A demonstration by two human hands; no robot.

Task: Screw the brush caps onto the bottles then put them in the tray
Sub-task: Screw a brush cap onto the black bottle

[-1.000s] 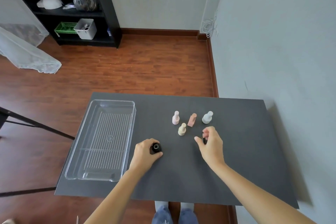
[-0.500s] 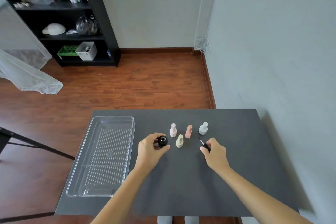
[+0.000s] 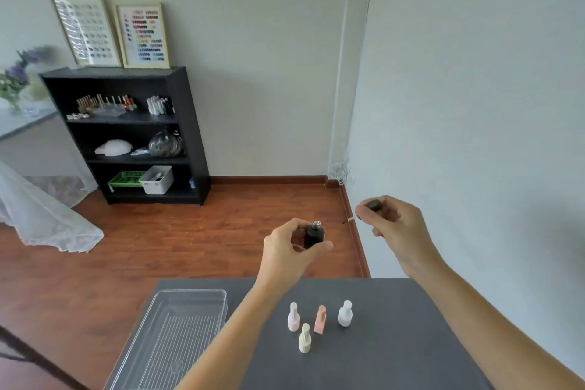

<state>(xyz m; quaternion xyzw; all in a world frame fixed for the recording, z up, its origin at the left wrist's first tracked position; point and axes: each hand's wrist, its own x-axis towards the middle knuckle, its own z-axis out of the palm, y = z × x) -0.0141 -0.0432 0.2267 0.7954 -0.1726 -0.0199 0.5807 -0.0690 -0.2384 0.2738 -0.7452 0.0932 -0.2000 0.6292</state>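
While left hand [image 3: 289,252] grips small black glass bottle [image 3: 314,235] above table w/ neck open, right hand [image 3: 399,229] pinches black brush cap [image 3: 373,206] nearby; misaligned brush could smear neck.

Left hand [image 3: 289,252] holds open black bottle [image 3: 314,234] upright; right hand [image 3: 397,231] holds brush cap [image 3: 370,207] beside it, apart.
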